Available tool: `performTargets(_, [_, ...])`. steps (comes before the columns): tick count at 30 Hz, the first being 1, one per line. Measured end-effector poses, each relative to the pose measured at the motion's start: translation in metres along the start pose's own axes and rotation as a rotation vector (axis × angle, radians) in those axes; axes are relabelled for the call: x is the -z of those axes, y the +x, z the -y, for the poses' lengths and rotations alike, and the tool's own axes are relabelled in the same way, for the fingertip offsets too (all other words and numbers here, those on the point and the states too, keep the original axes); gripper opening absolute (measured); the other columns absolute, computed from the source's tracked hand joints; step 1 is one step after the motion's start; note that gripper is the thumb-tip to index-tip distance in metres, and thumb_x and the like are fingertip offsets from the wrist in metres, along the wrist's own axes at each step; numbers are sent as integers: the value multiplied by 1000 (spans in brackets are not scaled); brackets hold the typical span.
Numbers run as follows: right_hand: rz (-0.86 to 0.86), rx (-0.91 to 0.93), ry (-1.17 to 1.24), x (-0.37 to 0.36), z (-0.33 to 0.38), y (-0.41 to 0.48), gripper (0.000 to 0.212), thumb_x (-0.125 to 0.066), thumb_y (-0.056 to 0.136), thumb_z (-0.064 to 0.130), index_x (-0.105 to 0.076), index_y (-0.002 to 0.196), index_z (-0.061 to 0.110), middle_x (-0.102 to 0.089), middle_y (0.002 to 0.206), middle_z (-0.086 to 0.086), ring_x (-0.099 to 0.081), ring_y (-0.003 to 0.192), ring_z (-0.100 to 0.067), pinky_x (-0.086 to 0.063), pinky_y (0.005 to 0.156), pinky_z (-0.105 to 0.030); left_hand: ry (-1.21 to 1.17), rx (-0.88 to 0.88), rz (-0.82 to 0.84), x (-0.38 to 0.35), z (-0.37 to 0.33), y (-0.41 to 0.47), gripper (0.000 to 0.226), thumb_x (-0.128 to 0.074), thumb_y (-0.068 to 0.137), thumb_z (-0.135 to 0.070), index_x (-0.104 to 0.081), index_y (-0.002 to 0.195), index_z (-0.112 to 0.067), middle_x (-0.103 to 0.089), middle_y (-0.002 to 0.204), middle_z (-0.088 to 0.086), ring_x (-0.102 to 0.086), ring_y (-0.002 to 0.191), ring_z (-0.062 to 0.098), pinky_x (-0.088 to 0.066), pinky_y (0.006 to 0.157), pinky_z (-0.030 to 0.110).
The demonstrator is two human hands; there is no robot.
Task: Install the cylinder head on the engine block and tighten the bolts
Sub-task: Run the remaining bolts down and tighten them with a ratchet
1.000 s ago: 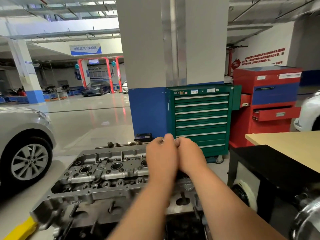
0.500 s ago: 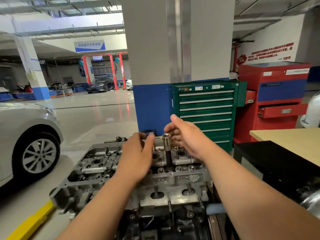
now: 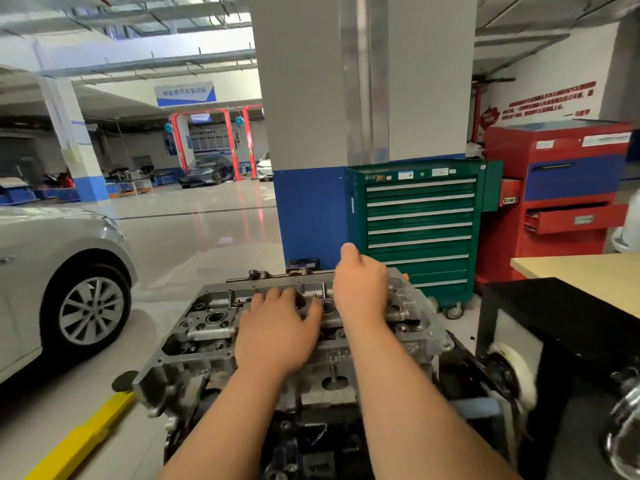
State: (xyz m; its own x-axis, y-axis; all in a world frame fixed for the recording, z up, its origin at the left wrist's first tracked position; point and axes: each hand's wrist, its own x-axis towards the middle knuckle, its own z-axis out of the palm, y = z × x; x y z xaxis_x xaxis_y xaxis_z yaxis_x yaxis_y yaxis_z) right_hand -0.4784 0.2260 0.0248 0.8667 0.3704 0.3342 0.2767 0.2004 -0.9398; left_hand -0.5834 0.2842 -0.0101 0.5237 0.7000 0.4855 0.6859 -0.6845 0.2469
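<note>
The head point(image 3: 214, 327) sits flat on the block point(image 3: 311, 441), directly under both my hands, so the seating step looks done. My left hand point(image 3: 277, 337) lies on top of the head near its middle, fingers loose and slightly bent, touching the casting and holding nothing I can see. My right hand point(image 3: 360, 289) is just beyond and to the right of it, over the far edge of the head, thumb sticking up. Its fingers are hidden behind the back of the hand, so I cannot tell whether they hold a tool or a bolt.

I can make out no wrench, and the bolts are too small or too covered to pick out, so I judge the tightening is at most partly done. Most of the bolt work, and any final torque, is probably still left.

Beyond my right hand stands a green cabinet point(image 3: 420, 230), with a red cabinet point(image 3: 561, 202) further right and a table point(image 3: 581, 271) near my right forearm. Well off to the left of my left hand is a silver car point(image 3: 52, 271).
</note>
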Motion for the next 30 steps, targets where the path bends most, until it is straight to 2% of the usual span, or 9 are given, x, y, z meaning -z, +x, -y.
performTargets(5, [840, -263, 223, 27, 14, 28, 43, -45, 95, 18, -57, 53, 18, -51, 52, -1, -47, 48, -15, -40, 46, -24, 10, 15, 75, -3, 1, 8, 52, -27, 83, -64, -58, 107, -30, -56, 118, -2, -44, 114, 24, -33, 93, 40])
performTargets(8, [539, -241, 195, 12, 6, 18, 61, -42, 98, 33, -35, 39, 21, -27, 39, 6, -23, 35, -13, -21, 39, -24, 7, 16, 79, -3, 2, 7, 62, -20, 74, -67, -59, 105, -31, -56, 117, -2, -44, 114, 24, -34, 94, 40])
performTargets(12, [-160, 109, -68, -7, -1, -10, 58, -41, 97, 37, -38, 43, 18, -40, 37, 6, -39, 39, -10, -26, 40, -22, 15, 13, 75, -3, 1, 6, 60, -22, 73, -67, -59, 104, -32, -56, 116, -3, -45, 113, 24, -35, 95, 41])
performTargets(17, [661, -140, 51, 26, 15, 26, 25, -57, 92, 22, -57, 68, 17, -57, 63, 3, -52, 54, -10, -49, 54, -34, 32, -7, 91, -3, 2, 6, 58, -23, 74, -67, -57, 105, -31, -55, 117, -1, -44, 114, 25, -34, 94, 41])
performTargets(19, [799, -298, 232, 29, 18, 29, 26, -51, 95, 19, -57, 70, 15, -59, 61, -1, -54, 53, -16, -51, 59, -36, 15, 9, 99, -1, -1, 8, 52, -29, 74, -66, -56, 102, -32, -55, 116, -1, -44, 114, 25, -33, 94, 41])
performTargets(22, [527, -254, 212, 12, 10, 18, 52, -44, 96, 30, -40, 45, 22, -33, 39, 5, -28, 37, -14, -27, 44, -28, 5, 4, 96, -1, -1, 4, 53, -27, 73, -65, -57, 100, -32, -55, 115, -2, -45, 113, 24, -34, 95, 40])
performTargets(26, [-148, 74, -79, -8, 2, -4, 58, -38, 97, 36, -38, 42, 18, -41, 37, 6, -36, 38, -10, -26, 41, -28, -4, 22, 81, -1, -1, 3, 44, -32, 77, -62, -57, 99, -32, -56, 114, -2, -45, 112, 24, -34, 95, 40])
performTargets(28, [52, 72, -24, -3, 0, 9, 51, -46, 94, 32, -38, 46, 19, -41, 42, 8, -35, 43, -11, -28, 49, -28, 10, 3, 73, -1, 1, 1, 49, -25, 75, -63, -56, 97, -32, -56, 111, -2, -46, 109, 24, -34, 92, 39])
performTargets(30, [515, 8, -92, 12, 10, 26, 36, -54, 91, 27, -54, 55, 21, -54, 58, 4, -46, 56, -15, -35, 57, -32, 23, -4, 77, -1, 1, 2, 52, -24, 74, -63, -57, 99, -32, -55, 112, -2, -46, 109, 24, -34, 93, 41])
